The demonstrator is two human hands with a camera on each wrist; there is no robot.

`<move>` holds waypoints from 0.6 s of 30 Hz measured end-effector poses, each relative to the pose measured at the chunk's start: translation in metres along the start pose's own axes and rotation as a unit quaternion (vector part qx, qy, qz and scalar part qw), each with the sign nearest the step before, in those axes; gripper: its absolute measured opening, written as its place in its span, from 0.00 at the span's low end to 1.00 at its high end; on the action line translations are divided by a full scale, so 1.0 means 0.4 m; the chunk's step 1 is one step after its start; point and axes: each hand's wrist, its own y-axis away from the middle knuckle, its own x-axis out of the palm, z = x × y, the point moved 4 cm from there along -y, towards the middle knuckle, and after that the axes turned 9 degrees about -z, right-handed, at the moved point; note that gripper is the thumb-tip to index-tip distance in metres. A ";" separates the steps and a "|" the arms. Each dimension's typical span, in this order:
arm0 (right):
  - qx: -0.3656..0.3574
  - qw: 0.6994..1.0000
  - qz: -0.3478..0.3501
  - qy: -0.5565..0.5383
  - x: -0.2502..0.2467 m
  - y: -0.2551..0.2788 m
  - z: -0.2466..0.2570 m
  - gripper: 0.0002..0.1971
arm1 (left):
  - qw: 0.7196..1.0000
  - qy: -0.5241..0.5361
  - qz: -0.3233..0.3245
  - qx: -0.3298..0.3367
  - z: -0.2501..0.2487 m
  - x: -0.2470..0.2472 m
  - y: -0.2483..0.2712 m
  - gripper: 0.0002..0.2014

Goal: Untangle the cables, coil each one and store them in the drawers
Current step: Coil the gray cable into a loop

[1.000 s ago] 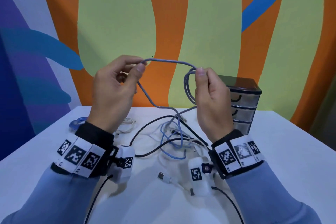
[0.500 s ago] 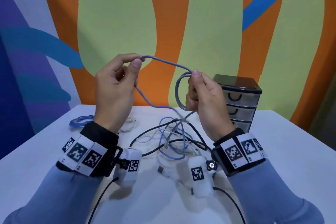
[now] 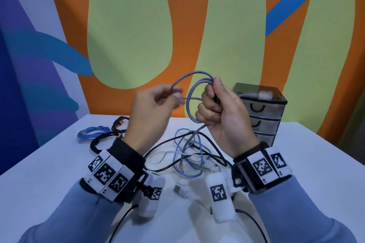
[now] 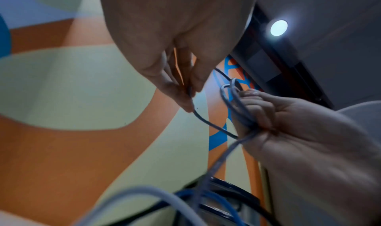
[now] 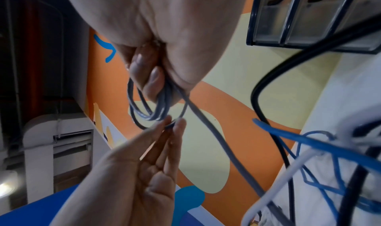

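Head cam looks fwd & down over the surface [image 3: 308,163]. Wrist cams sit close under each palm, facing up. All share the grey cable [image 3: 190,92].

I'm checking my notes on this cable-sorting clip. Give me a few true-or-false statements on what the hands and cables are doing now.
1. The right hand grips several loops of the grey cable. True.
2. The left hand is empty. False: it pinches the same grey cable.
3. The grey cable is fully free of the tangled cables. False: its tail runs down into them.
4. A coiled blue cable lies apart on the table. True.
5. A drawer of the drawer unit is open. False: all visible drawers are closed.
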 end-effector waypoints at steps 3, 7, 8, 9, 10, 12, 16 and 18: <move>-0.052 0.993 -0.065 0.084 -0.016 -0.010 -0.006 0.19 | 0.990 0.069 0.088 -0.090 -0.003 0.038 0.030 0.11; -0.145 0.945 -0.127 0.265 -0.039 -0.015 -0.004 0.20 | 0.984 0.061 0.141 -0.093 -0.022 0.053 0.050 0.19; -0.162 0.922 -0.141 0.322 -0.044 -0.014 -0.002 0.21 | 0.985 0.046 0.139 -0.085 -0.027 0.054 0.055 0.21; -0.176 0.897 -0.154 0.376 -0.049 -0.013 0.000 0.21 | 0.987 0.039 0.134 -0.079 -0.030 0.054 0.059 0.22; -0.186 0.876 -0.164 0.412 -0.055 -0.014 0.002 0.21 | 0.988 0.040 0.127 -0.075 -0.033 0.053 0.062 0.23; -0.191 0.864 -0.171 0.434 -0.064 -0.018 0.000 0.21 | 0.990 0.043 0.117 -0.072 -0.035 0.054 0.064 0.24; -0.153 0.899 -0.141 0.385 -0.053 -0.018 -0.019 0.23 | 0.991 0.055 0.099 -0.069 -0.031 0.051 0.064 0.34; -0.162 0.904 -0.137 0.373 -0.045 -0.014 -0.022 0.22 | 0.994 0.044 0.091 -0.046 -0.039 0.046 0.065 0.36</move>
